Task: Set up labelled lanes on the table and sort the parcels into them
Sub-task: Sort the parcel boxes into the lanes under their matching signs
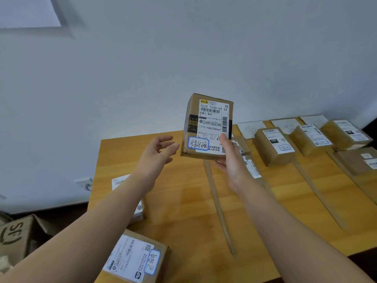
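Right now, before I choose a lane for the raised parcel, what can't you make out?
Head view:
Lane cards: handwriting too faint and small.
Left-edge parcel: mostly behind the left forearm.
First-lane parcel: label partly covered by right hand holding raised parcel.
Far-right parcel: cut by the frame edge.

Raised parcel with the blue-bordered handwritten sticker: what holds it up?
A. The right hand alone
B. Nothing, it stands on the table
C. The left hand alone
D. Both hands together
A: the right hand grips the raised parcel at its lower edge, while the left hand is open beside it, not touching it.
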### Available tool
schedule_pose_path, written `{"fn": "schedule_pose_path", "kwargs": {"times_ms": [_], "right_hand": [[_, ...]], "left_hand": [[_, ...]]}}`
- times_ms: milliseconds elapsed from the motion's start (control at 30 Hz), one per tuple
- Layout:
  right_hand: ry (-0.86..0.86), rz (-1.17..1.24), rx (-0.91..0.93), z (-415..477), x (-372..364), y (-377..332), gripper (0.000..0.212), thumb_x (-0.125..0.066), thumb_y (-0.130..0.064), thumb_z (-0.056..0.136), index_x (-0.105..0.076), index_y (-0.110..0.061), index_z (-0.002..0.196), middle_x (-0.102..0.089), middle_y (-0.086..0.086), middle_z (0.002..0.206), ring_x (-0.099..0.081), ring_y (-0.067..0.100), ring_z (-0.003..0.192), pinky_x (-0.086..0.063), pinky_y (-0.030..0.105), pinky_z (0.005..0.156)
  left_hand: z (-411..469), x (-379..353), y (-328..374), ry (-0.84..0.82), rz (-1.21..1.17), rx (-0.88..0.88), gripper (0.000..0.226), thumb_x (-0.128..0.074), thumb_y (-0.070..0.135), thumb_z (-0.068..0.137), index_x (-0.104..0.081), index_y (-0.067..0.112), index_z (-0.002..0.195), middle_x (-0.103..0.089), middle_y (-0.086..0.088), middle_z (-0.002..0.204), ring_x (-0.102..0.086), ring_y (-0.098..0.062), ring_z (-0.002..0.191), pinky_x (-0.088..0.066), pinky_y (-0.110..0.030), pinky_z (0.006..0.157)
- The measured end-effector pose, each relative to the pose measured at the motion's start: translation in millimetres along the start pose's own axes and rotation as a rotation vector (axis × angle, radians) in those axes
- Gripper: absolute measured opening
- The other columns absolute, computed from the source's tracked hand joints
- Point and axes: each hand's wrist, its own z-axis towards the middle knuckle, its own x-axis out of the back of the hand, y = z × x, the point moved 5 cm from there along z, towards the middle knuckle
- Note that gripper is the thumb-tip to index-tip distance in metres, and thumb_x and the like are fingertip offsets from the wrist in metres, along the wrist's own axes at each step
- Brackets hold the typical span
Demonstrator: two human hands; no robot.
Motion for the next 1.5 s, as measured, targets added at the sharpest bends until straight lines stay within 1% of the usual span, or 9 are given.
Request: {"fn": "schedule_pose_path", "kwargs": {"times_ms": [167, 333, 533, 667, 833, 1033, 1167, 1367, 1500], "right_hand": [[0.034, -0.021, -0.056, -3.7, 45.8, -2.1, 0.050, -0.053, -0.053, 0.091, -0.047, -0.020, 0.129, -0.070, 0.001, 0.110, -0.062, 0.018, 0.110, -0.048, 0.043, 0.100], [0.053, -0.016, -0.087, -0.8, 107.7, -12.1, 0.047, -0.055, -0.050, 0.092, -0.047, -0.019, 0.126, -0.070, -0.003, 0.102, -0.064, 0.015, 0.103, -0.049, 0.039, 0.095], [-0.024, -0.122, -0.116, 17.9, 183.4, -22.0, 0.053, -0.059, -0.051, 0.089, -0.048, -0.018, 0.130, -0.067, -0.005, 0.111, -0.061, 0.011, 0.103, -0.048, 0.041, 0.100], [-0.046, -0.179, -0.142, 35.2, 236.1, -23.2, 0.054, -0.057, -0.055, 0.088, -0.046, -0.020, 0.128, -0.064, -0.004, 0.116, -0.059, 0.013, 0.104, -0.049, 0.043, 0.100], [-0.027, -0.187, -0.212, 49.2, 304.4, -13.0, 0.044, -0.059, -0.055, 0.087, -0.048, -0.026, 0.117, -0.065, -0.003, 0.110, -0.062, 0.020, 0.105, -0.054, 0.043, 0.092], [0.021, -0.133, -0.339, 57.0, 376.6, 18.1, 0.047, -0.067, -0.051, 0.083, -0.050, -0.025, 0.119, -0.065, -0.002, 0.115, -0.061, 0.025, 0.109, -0.057, 0.045, 0.084], [0.012, -0.154, -0.388, 57.6, 397.3, 42.3, 0.053, -0.068, -0.048, 0.084, -0.049, -0.021, 0.125, -0.064, -0.003, 0.111, -0.060, 0.021, 0.107, -0.056, 0.050, 0.088], [-0.005, -0.222, -0.459, 57.3, 404.2, 74.5, 0.049, -0.065, -0.039, 0.089, -0.047, -0.014, 0.127, -0.064, 0.003, 0.116, -0.061, 0.020, 0.105, -0.055, 0.046, 0.090], [0.046, -0.302, -0.422, 66.1, 402.4, 75.0, 0.041, -0.061, -0.033, 0.093, -0.048, -0.011, 0.125, -0.063, 0.006, 0.117, -0.062, 0.021, 0.103, -0.059, 0.044, 0.083]], "left_hand": [[-2.2, -42.8, -4.0, -0.021, 0.022, 0.022, 0.034, -0.063, 0.026, 0.091, -0.056, 0.019, 0.123, -0.062, 0.001, 0.109, -0.063, -0.017, 0.102, -0.051, -0.032, 0.089], [-5.9, -103.8, -7.7, -0.030, 0.013, 0.051, 0.032, -0.061, 0.024, 0.092, -0.056, 0.016, 0.123, -0.061, 0.003, 0.103, -0.063, -0.018, 0.101, -0.051, -0.031, 0.087], [-13.6, -175.0, -12.3, 0.032, 0.022, 0.072, 0.028, -0.061, 0.023, 0.092, -0.057, 0.015, 0.119, -0.062, 0.004, 0.098, -0.061, -0.014, 0.096, -0.049, -0.029, 0.087], [-17.1, -221.8, -19.5, 0.080, 0.027, 0.083, 0.025, -0.060, 0.023, 0.093, -0.056, 0.014, 0.116, -0.060, 0.001, 0.097, -0.060, -0.012, 0.091, -0.048, -0.024, 0.080], [-23.4, -275.2, -41.5, 0.103, 0.058, 0.154, 0.023, -0.061, 0.030, 0.091, -0.059, 0.021, 0.112, -0.061, 0.002, 0.101, -0.060, -0.020, 0.103, -0.048, -0.036, 0.095], [-28.5, -323.4, -67.2, 0.081, 0.094, 0.245, 0.020, -0.059, 0.032, 0.093, -0.058, 0.025, 0.112, -0.059, 0.001, 0.113, -0.057, -0.023, 0.110, -0.047, -0.039, 0.099], [-24.6, -337.2, -82.0, 0.091, 0.131, 0.272, 0.017, -0.060, 0.032, 0.092, -0.059, 0.027, 0.108, -0.059, -0.001, 0.110, -0.056, -0.024, 0.111, -0.046, -0.044, 0.100], [-23.9, -350.4, -100.2, 0.093, 0.174, 0.304, 0.025, -0.059, 0.030, 0.092, -0.058, 0.021, 0.115, -0.060, -0.003, 0.112, -0.056, -0.024, 0.110, -0.046, -0.042, 0.100], [-22.5, -354.3, -103.1, 0.096, 0.194, 0.312, 0.026, -0.058, 0.029, 0.093, -0.057, 0.019, 0.117, -0.060, -0.005, 0.114, -0.056, -0.026, 0.111, -0.046, -0.042, 0.100]]}}
